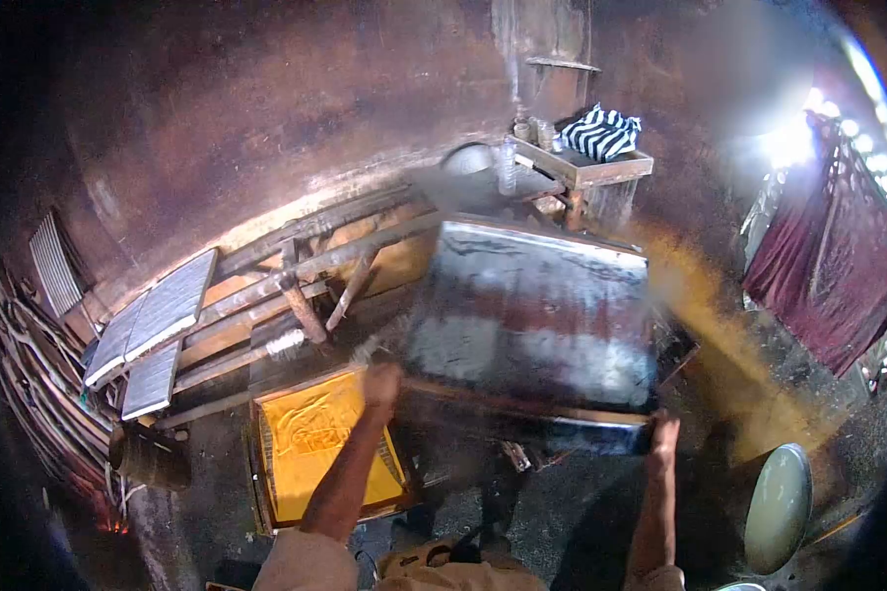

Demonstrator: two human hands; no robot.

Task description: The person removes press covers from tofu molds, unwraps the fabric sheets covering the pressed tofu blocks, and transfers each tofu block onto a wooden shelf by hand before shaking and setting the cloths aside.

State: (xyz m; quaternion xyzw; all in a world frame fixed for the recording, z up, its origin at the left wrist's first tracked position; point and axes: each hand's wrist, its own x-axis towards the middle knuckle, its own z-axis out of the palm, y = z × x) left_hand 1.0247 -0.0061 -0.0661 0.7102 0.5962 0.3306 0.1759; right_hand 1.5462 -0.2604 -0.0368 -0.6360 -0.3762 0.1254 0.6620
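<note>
A large rectangular panel (532, 315) with a dark, glossy, reflecting face and a narrow frame is held tilted in front of me. My left hand (382, 384) is closed on its near left corner. At the near right corner, my right hand (664, 433) grips the frame's edge. Below and left of the panel lies a shallow wooden frame (263, 463) with a wrinkled orange-yellow sheet or layer (306, 433) in it; my left forearm passes over part of it. The panel hides the floor behind it.
A wooden rack of poles (306, 310) runs along the wall, with pale flat panels (158, 305) at its left. Bundled sticks (44, 384) stand near glowing embers (113, 527). A wooden tray (601, 173) holds striped cloth (601, 133). An oval basin (779, 507) stands right, below a maroon curtain (818, 256).
</note>
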